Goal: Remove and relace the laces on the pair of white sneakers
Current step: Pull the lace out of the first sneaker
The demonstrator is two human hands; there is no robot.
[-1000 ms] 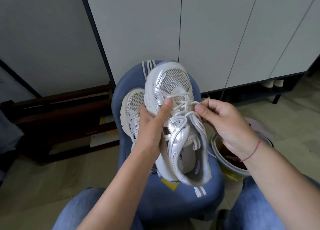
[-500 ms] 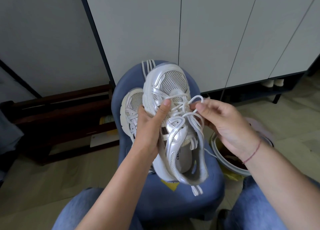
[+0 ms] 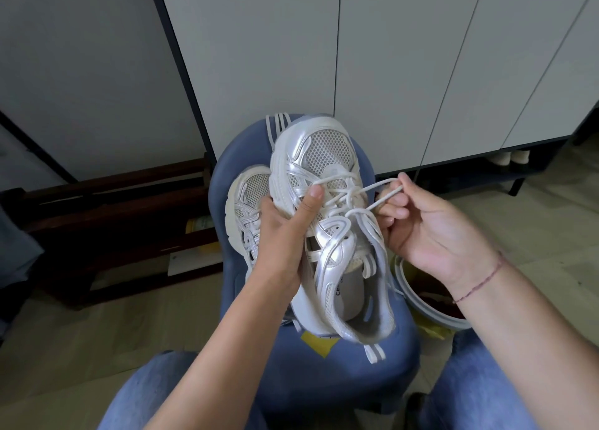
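A white and silver sneaker (image 3: 327, 232) is held up over a blue stool, toe pointing away from me. My left hand (image 3: 282, 235) grips its left side, thumb lying across the lower laces. My right hand (image 3: 421, 225) pinches a loop of the white lace (image 3: 372, 191) and holds it out to the right of the shoe, taut from the eyelets. The second sneaker (image 3: 248, 209) lies on the stool behind my left hand, partly hidden by it.
The blue stool (image 3: 382, 358) stands between my knees, in front of white cabinet doors (image 3: 405, 66). A round bucket (image 3: 431, 303) sits on the floor at the right. Dark wooden boards (image 3: 113, 209) lie at the left. Shoes (image 3: 509, 157) rest under the cabinet.
My right hand has moved to the right and drawn the lace loop further out of the shoe. My left hand has kept its grip; the sneaker has tilted slightly.
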